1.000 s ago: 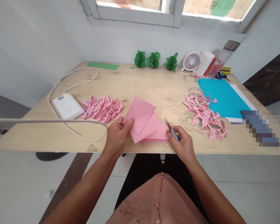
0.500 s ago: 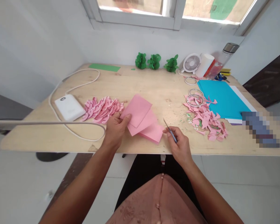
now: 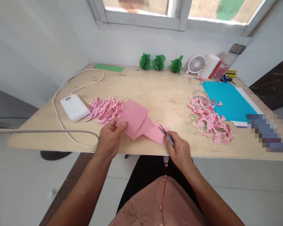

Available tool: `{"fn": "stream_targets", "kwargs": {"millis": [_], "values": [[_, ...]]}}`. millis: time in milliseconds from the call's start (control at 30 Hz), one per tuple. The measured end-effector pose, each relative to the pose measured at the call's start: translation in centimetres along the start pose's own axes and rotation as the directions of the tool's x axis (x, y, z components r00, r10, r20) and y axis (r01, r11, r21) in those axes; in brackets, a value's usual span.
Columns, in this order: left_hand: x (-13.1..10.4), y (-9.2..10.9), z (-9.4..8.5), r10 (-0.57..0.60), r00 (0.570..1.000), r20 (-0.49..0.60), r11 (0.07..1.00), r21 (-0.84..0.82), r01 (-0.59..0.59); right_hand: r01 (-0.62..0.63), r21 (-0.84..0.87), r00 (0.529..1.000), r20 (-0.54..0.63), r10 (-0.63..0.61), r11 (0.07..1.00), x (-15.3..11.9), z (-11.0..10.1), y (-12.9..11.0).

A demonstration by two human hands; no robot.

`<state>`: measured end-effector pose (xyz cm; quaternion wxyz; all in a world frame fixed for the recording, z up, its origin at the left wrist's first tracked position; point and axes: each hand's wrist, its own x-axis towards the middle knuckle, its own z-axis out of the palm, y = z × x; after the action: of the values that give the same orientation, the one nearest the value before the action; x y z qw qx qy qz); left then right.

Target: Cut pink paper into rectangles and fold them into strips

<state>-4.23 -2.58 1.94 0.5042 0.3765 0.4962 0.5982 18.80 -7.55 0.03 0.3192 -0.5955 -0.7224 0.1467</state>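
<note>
Pinched between the thumb and fingers of my left hand [image 3: 110, 136] are pink paper squares [image 3: 134, 116], one overlapping another. Another pink sheet [image 3: 157, 134] lies on the table beneath and to their right. My right hand [image 3: 179, 149] is closed round the blue handles of small scissors [image 3: 167, 135], whose blades point up and left over that sheet, slightly parted. Left of the squares is a pile of cut pink petal shapes [image 3: 108, 108]. To the right of the scissors lies a heap of pink scraps [image 3: 213, 124].
A white power bank [image 3: 74, 107] with a looping cable sits at the left. Along the back of the wooden table [image 3: 153, 89] stand green paper figures [image 3: 158, 62], a fan [image 3: 196, 64] and a bottle [image 3: 226, 62]. A blue folder [image 3: 231, 100] and tape rings [image 3: 199, 102] lie at the right.
My left hand has moved left and slightly down with the pink squares, which have turned. The scissors have shifted a little and their blades now show parted. The camera view has shifted slightly.
</note>
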Motion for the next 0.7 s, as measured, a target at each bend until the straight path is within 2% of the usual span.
{"fn": "stream_targets", "kwargs": {"millis": [100, 233, 300, 367, 433, 567, 700], "values": [[-0.6, 0.1, -0.8, 0.000, 0.997, 0.080, 0.996, 0.086, -0.006, -0.017, 0.035, 1.000, -0.004, 0.017, 0.999, 0.0, 0.0, -0.1], [-1.5, 0.2, -2.0, 0.111, 0.968, 0.223, 0.949, 0.266, -0.170, -0.034, 0.047, 0.999, -0.014, 0.035, 0.998, 0.0, 0.1, -0.1], [-2.0, 0.3, -2.5, 0.182, 0.927, 0.327, 0.901, 0.323, -0.290, -0.035, 0.048, 0.999, -0.014, 0.036, 0.998, 0.0, 0.2, 0.0], [-2.5, 0.3, -2.9, 0.254, 0.868, 0.426, 0.832, 0.362, -0.420, -0.035, 0.055, 0.999, -0.012, 0.036, 0.998, 0.0, 0.2, 0.0], [-2.9, 0.4, -3.2, 0.285, 0.826, 0.486, 0.764, 0.406, -0.502, -0.038, 0.065, 0.999, -0.011, 0.039, 0.997, 0.0, 0.2, 0.1], [-3.0, 0.5, -3.5, 0.272, 0.809, 0.521, 0.665, 0.506, -0.549, -0.026, 0.099, 1.000, -0.003, 0.026, 0.995, 0.2, 0.0, 0.0], [-2.0, 1.0, -3.7, 0.254, 0.738, 0.625, 0.672, 0.435, -0.599, 0.014, 0.080, 1.000, -0.006, -0.013, 0.997, 0.2, -0.3, 0.0]]}}
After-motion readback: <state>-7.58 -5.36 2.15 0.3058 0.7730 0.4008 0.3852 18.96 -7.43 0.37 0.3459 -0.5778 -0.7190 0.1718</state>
